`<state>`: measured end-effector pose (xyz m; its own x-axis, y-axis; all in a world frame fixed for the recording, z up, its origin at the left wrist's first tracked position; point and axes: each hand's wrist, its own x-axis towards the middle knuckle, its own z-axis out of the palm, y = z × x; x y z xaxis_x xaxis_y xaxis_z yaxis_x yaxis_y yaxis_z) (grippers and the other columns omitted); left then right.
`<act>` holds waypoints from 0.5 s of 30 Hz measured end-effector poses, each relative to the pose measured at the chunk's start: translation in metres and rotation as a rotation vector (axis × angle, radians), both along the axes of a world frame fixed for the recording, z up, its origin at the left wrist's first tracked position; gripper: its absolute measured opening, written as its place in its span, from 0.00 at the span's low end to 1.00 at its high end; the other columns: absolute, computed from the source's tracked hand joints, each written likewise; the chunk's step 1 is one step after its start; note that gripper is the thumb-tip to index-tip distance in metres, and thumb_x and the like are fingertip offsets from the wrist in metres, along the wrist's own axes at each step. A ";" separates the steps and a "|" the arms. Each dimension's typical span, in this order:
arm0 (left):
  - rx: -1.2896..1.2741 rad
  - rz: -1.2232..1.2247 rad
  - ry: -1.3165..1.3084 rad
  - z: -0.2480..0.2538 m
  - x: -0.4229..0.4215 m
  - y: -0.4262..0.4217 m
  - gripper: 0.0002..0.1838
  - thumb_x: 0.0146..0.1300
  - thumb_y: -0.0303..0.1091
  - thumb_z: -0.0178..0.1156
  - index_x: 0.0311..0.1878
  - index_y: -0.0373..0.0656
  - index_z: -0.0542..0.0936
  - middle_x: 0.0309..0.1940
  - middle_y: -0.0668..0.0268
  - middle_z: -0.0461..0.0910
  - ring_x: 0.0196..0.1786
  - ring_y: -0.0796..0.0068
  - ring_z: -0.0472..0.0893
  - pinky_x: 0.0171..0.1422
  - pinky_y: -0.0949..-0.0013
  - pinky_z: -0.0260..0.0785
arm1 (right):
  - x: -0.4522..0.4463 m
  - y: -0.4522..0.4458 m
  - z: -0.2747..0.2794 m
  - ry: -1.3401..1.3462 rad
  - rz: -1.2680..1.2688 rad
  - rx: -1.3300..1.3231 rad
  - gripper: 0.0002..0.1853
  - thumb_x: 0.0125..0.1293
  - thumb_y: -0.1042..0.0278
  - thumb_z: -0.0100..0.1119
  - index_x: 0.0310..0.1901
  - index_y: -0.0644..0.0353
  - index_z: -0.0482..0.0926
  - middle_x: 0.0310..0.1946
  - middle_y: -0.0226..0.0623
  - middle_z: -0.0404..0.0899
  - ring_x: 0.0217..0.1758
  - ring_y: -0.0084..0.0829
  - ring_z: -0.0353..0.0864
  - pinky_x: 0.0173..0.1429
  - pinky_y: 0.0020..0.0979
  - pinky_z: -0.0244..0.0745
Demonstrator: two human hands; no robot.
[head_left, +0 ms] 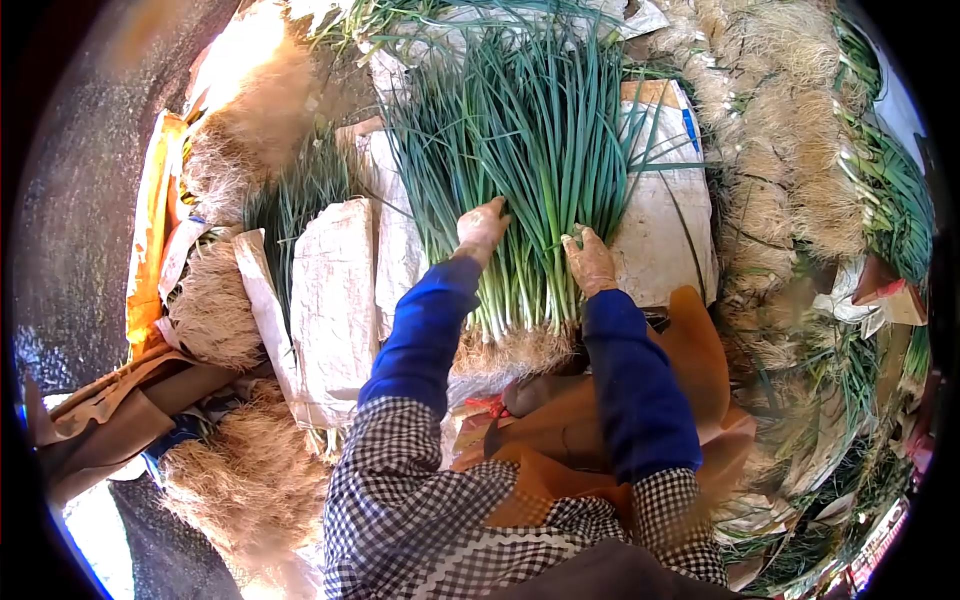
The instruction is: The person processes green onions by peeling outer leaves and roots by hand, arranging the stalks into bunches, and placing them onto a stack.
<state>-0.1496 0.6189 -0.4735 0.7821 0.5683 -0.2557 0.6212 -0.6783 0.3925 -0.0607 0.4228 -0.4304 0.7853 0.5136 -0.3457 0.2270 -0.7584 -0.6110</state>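
Observation:
A broad layer of green onions [540,130] lies in front of me, leaves pointing away and pale stalks with tan roots toward me. On the left part of the layer, my left hand [483,228] has its fingers curled in among the stalks, their tips partly hidden. Along the right edge, my right hand [590,258] is closed against the stalks with bent fingers. Beneath the onions, a whitish woven sack [660,235] sticks out to the right.
Folded whitish sacking [335,290] wraps another onion bundle at left. Root piles [240,470] lie lower left, and long rows of rooted onions [775,190] line the right. An orange sheet [155,230] borders the wet-looking ground [80,180]. Brown-orange cloth [690,360] covers my lap area.

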 end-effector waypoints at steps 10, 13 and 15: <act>-0.352 0.260 -0.537 0.125 -0.028 0.056 0.13 0.58 0.38 0.60 0.42 0.40 0.79 0.32 0.69 0.80 0.34 0.78 0.76 0.42 0.75 0.70 | 0.032 -0.065 0.079 -0.090 -0.195 0.445 0.17 0.65 0.58 0.50 0.49 0.62 0.74 0.44 0.46 0.77 0.48 0.41 0.76 0.52 0.33 0.69; -0.338 0.003 -0.753 0.172 -0.100 0.082 0.11 0.60 0.27 0.55 0.45 0.35 0.76 0.40 0.66 0.78 0.41 0.78 0.75 0.43 0.77 0.70 | 0.021 -0.113 0.131 -0.049 -0.271 0.593 0.17 0.66 0.61 0.49 0.50 0.62 0.73 0.43 0.44 0.78 0.46 0.38 0.77 0.50 0.31 0.70; -0.352 0.013 -0.718 0.191 -0.134 0.049 0.15 0.54 0.26 0.55 0.47 0.34 0.75 0.42 0.56 0.77 0.46 0.62 0.75 0.50 0.70 0.70 | 0.017 -0.165 0.090 -0.417 -0.232 0.485 0.15 0.64 0.62 0.51 0.48 0.61 0.75 0.41 0.44 0.78 0.45 0.37 0.77 0.49 0.32 0.71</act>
